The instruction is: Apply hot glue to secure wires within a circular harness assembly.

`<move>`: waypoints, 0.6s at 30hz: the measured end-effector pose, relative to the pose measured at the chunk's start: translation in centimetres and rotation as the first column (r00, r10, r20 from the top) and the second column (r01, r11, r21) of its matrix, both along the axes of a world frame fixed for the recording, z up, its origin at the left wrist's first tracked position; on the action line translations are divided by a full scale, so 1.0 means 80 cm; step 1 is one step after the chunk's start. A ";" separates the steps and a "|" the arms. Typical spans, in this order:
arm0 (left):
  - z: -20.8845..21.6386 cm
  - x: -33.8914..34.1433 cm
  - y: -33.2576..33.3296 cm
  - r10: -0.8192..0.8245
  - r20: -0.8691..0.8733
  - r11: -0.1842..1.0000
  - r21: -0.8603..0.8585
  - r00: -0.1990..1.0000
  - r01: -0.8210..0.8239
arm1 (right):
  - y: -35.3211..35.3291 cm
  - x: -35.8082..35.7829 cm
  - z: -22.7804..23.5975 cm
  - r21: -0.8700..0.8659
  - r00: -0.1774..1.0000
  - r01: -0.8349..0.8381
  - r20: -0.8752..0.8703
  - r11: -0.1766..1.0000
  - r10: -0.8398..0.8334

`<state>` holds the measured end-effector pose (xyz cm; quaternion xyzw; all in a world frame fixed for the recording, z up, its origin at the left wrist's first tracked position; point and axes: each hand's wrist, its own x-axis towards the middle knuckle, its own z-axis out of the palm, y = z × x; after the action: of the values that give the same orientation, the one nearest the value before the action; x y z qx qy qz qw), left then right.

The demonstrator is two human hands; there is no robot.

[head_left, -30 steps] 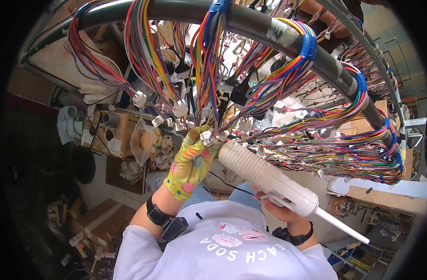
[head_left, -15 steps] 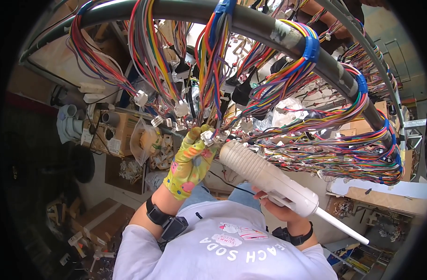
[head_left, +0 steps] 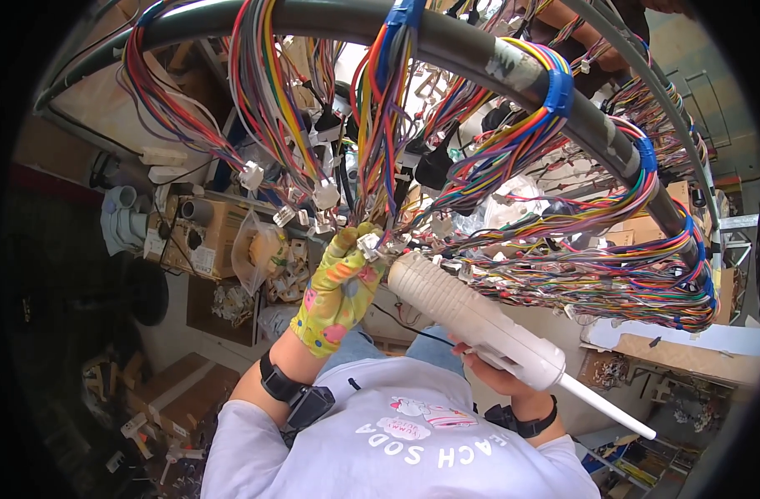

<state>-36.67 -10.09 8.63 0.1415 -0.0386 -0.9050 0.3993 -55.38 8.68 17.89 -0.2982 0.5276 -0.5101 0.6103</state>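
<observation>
My left hand (head_left: pixel 340 291), in a yellow patterned glove, pinches a white plug connector (head_left: pixel 369 244) at the lower end of a multicoloured wire bundle (head_left: pixel 386 125). Its fingertips are closed around the wires just behind the connector. My bare right hand (head_left: pixel 500 374) is wrapped round the handle of a white hot glue gun (head_left: pixel 471 312), mostly hidden beneath the gun's body. From the rear end sticks a white glue stick (head_left: pixel 609 405). The gun's front end lies right beside the connector, and its nozzle tip is hard to make out among the wires.
A curved dark metal pipe (head_left: pixel 330 18) arches over my hands, with several wire bundles tied to it by blue tape (head_left: pixel 556 90). Other white connectors (head_left: pixel 325 195) dangle to the left. Cardboard boxes (head_left: pixel 218 237) stand at left. Another person's arm (head_left: pixel 575 29) shows at the upper right.
The glue gun's front end has shifted very slightly left toward the connector. The hanging bundles have swayed a little to the right. Both hands keep their grip.
</observation>
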 end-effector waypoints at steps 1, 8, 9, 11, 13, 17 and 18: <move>-0.001 0.000 0.000 0.013 -0.004 1.000 -0.003 1.000 -0.013 | -0.002 0.002 0.003 -0.036 0.998 -0.010 -0.058 0.999 0.008; 0.010 0.000 0.000 -0.005 -0.032 1.000 0.009 0.999 0.006 | -0.002 -0.003 0.002 0.000 0.980 0.073 0.184 0.997 -0.072; 0.011 -0.001 0.000 -0.002 -0.025 1.000 0.015 1.000 0.003 | -0.002 -0.003 0.002 0.000 0.980 0.073 0.184 0.997 -0.072; 0.013 -0.001 0.000 0.000 -0.017 1.000 0.021 1.000 0.000 | -0.003 -0.003 0.004 -0.012 0.977 0.072 0.202 0.997 -0.068; 0.016 -0.002 0.000 -0.002 -0.014 1.000 0.028 1.000 0.003 | -0.008 -0.001 0.012 -0.076 0.995 -0.034 -0.100 0.997 0.027; 0.016 -0.002 0.000 -0.002 -0.015 1.000 0.019 1.000 0.003 | -0.005 -0.002 0.006 -0.050 0.995 0.044 0.088 0.998 -0.040; 0.015 -0.003 0.000 0.005 -0.009 1.000 0.024 1.000 -0.005 | -0.004 -0.002 0.006 -0.050 0.995 0.044 0.088 0.998 -0.040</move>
<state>-36.88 -10.05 9.83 0.1423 -0.0254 -0.9051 0.3999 -55.53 8.32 18.33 -0.2803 0.4934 -0.5488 0.6139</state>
